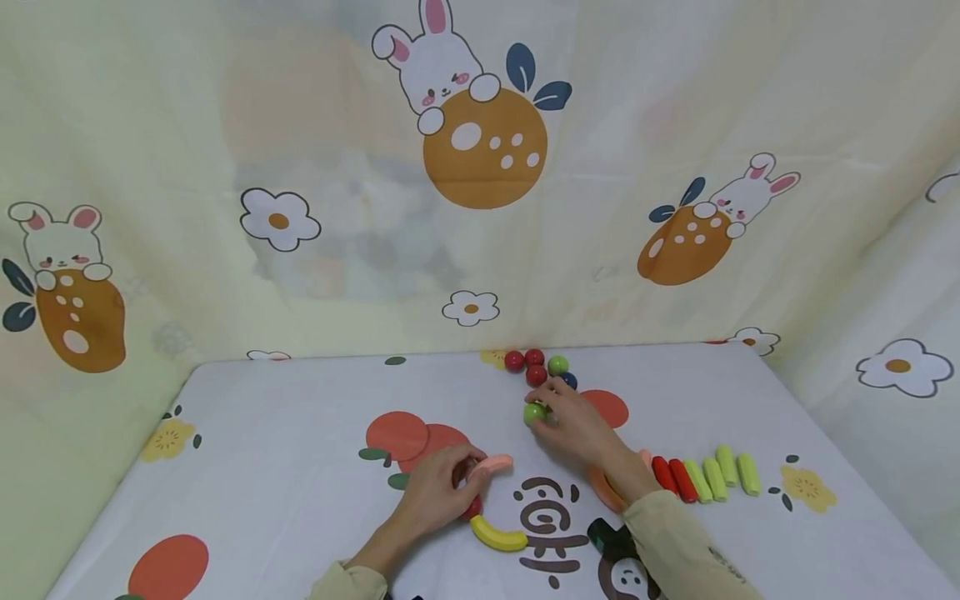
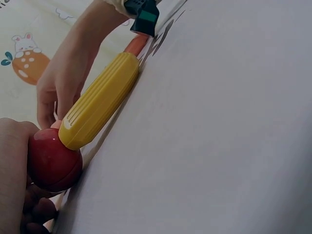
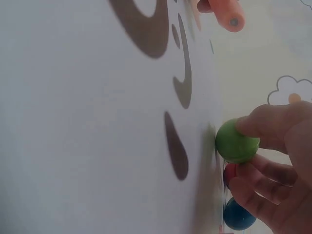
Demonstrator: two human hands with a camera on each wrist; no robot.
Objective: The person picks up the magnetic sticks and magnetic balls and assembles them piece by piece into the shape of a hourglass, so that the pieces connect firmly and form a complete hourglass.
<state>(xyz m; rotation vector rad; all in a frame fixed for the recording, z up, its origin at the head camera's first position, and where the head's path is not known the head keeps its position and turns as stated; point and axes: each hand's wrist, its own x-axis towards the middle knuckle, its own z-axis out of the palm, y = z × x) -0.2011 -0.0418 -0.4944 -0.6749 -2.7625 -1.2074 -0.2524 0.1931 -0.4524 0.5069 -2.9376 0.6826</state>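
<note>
My left hand (image 1: 442,485) pinches a salmon-pink curved toy piece (image 1: 497,463) between thumb and fingers. Below that hand a red ball (image 2: 54,158) sits against one end of a yellow ridged, curved piece (image 2: 101,100). Farther up the table, my right hand (image 1: 573,421) holds a green ball (image 3: 237,141) with its thumb and fingertips, at the tabletop. Just beyond it are a blue ball (image 3: 239,213), another green ball (image 1: 558,365) and three red balls (image 1: 513,361). An orange curved piece (image 1: 604,490) is partly hidden by the right forearm.
Right of the right forearm lie two red pieces (image 1: 681,481) and several light green pieces (image 1: 748,474) in a row. A printed white cloth (image 1: 285,483) covers the table. Behind its far edge hangs a rabbit-print curtain (image 1: 360,275).
</note>
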